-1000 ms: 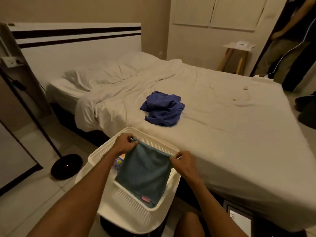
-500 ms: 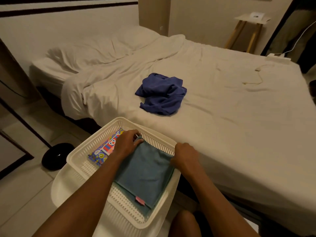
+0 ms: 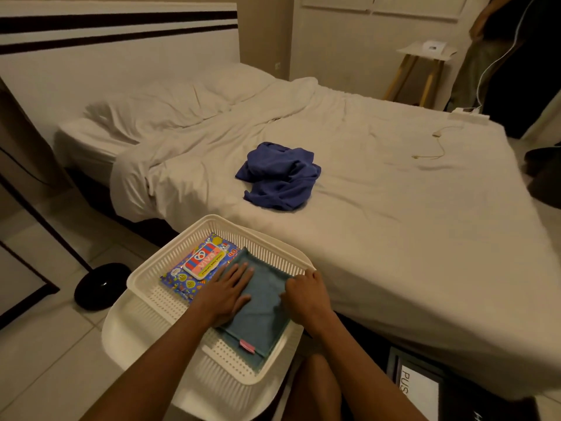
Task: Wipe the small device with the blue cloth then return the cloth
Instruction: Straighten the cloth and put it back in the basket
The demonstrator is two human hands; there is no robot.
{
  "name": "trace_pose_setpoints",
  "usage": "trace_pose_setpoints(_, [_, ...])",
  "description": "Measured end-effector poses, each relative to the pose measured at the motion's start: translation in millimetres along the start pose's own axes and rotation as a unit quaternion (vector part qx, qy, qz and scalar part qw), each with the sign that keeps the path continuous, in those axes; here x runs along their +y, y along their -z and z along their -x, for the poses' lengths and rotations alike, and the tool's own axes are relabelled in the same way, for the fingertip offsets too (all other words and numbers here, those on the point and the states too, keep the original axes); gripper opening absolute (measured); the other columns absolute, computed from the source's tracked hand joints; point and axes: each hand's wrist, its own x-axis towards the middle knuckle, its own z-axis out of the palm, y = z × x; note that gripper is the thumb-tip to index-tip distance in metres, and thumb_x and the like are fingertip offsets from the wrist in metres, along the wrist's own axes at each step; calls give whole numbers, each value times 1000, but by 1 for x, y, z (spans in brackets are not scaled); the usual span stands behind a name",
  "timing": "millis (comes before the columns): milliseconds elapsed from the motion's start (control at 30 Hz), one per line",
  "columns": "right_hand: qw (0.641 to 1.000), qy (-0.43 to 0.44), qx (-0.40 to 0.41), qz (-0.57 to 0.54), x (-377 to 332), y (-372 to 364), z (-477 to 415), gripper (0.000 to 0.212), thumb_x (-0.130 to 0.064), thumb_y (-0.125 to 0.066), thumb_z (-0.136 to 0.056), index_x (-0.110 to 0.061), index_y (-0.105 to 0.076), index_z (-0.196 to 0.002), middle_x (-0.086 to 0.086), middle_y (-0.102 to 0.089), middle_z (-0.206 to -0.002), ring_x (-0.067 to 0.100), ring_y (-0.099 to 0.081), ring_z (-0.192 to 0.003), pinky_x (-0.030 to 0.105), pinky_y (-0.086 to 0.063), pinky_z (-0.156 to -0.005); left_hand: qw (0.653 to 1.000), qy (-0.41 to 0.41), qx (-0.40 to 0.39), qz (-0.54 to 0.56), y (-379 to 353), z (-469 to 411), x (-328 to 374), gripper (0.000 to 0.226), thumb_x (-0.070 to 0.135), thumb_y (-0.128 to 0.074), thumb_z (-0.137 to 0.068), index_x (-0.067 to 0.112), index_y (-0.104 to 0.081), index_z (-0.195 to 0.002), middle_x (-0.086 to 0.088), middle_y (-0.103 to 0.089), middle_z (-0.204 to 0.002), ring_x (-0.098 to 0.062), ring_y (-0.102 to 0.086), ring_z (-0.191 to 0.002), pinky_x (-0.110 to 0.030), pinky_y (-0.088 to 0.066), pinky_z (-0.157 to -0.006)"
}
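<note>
Head view: folded, napped blue cloth (image 3: 261, 311) lay inside perforated white plastic basket (image 3: 145, 275), glossy wipes packet (image 3: 197, 265) at its 10 o'clock; left hand (image 3: 226, 294) pressed flat, fingers spread; right hand (image 3: 306, 296) pinched the cloth's 3 o'clock edge.

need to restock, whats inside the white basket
A wipes pack and a folded blue cloth, both hands on it. Anything under them is hidden.

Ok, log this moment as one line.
phase: returning cloth | left hand: flat on blue cloth | right hand: at cloth edge | cloth: in white basket beside wipes pack
</note>
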Motion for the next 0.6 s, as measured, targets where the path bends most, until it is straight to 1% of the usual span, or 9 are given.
trace_pose_setpoints(100, [997, -26, 41, -68, 4, 8, 10, 37, -41, -42, -103, -13, -65, -114, 13, -65, -121, 34, -53, -119, 42, -35, -102, 1000, 5, 21, 3, 9, -5, 6, 80, 49, -2, -104, 7, -66, -127, -14, -69, -125, -30, -69, -112, -40, -29, -99])
trace_pose_setpoints(167, [989, -53, 91, -101, 15, 12, 23, 38, -41, -40, -103, -15, -63, -116, 11, -65, -121, 33, -54, -115, 41, -38, -97, 999, 4, 44, 20, 27, -10, 15, 85, 51, 0, -103, 2, -66, -124, -19, -69, -123, -33, -68, -111, -42, -33, -102])
trace_pose_setpoints(200, [985, -67, 115, -108, 25, 15, 32, 38, -41, -39, -103, -16, -62, -118, 10, -65, -121, 32, -55, -114, 41, -38, -96, 997, 10, 61, 38, 41, -11, 23, 92, 55, 5, -101, -1, -63, -127, -20, -66, -128, -35, -65, -116, -44, -36, -106])
trace_pose_setpoints(233, [981, -83, 136, -115, 37, 17, 43, 39, -42, -37, -104, -16, -61, -122, 10, -64, -123, 32, -54, -115, 42, -39, -96, 995, 21, 78, 63, 56, -12, 33, 100, 61, 12, -95, -2, -55, -136, -21, -56, -139, -37, -57, -127, -45, -35, -111])
trace_pose_setpoints(267, [976, -103, 147, -122, 50, 19, 54, 41, -42, -36, -104, -16, -58, -128, 10, -63, -128, 32, -53, -118, 42, -38, -98, 991, 27, 98, 89, 69, -14, 43, 106, 68, 16, -87, 0, -40, -147, -20, -40, -152, -37, -42, -140, -46, -28, -117])
trace_pose_setpoints(300, [972, -128, 146, -129, 65, 19, 66, 46, -43, -35, -105, -15, -54, -135, 10, -60, -134, 31, -51, -123, 42, -37, -102, 989, 37, 84, 117, 80, -15, 55, 108, 69, 15, -78, 3, -26, -153, -17, -23, -160, -37, -28, -148, -47, -19, -120])
trace_pose_setpoints(367, [965, -176, 134, -142, 96, 14, 93, 56, -47, -33, -105, -12, -41, -148, 12, -49, -148, 31, -42, -135, 41, -31, -111, 986, 34, 76, 142, 103, -13, 84, 109, 65, 15, -67, 8, -10, -157, -13, -5, -165, -32, -10, -153, -45, -9, -122])
trace_pose_setpoints(500, [948, -249, 111, -167, 143, 1, 147, 69, -54, -28, -104, -10, -24, -156, 14, -28, -162, 31, -21, -150, 42, -16, -122, 982, 9, 107, 157, 130, -7, 151, 109, 66, 19, -64, 13, 2, -158, -8, 4, -167, -26, 2, -154, -41, -1, -123])
trace_pose_setpoints(600, [937, -282, 100, -179, 165, -3, 185, 72, -58, -24, -102, -13, -17, -159, 11, -16, -166, 29, -8, -154, 44, -5, -124, 983, -21, 101, 152, 138, -4, 203, 122, 79, 26, -56, 14, 4, -158, -9, 6, -166, -28, 4, -154, -40, 1, -123])
